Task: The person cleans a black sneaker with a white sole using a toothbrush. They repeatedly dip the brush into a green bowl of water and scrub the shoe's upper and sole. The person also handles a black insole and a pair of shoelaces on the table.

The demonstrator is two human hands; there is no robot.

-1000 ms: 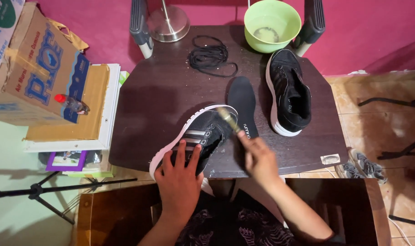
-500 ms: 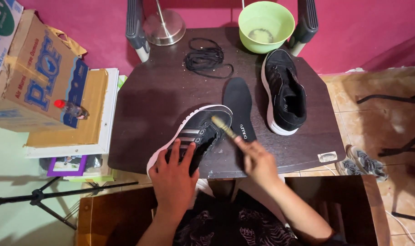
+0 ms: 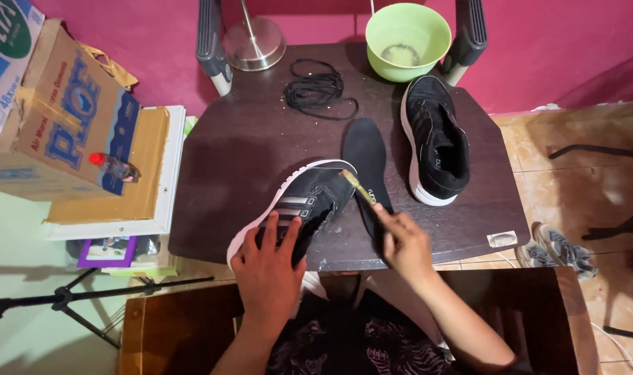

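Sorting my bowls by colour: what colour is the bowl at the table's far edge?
Light green bowl, clearest in the head view.

On the table, insole lies between two shoes; bowl behind.

We seem to be in a room of a home, not a workshop: a small dark table stands against a magenta wall on a tiled floor. Beside us sit cardboard boxes, a lamp base, a green bowl and spare shoes on the floor.
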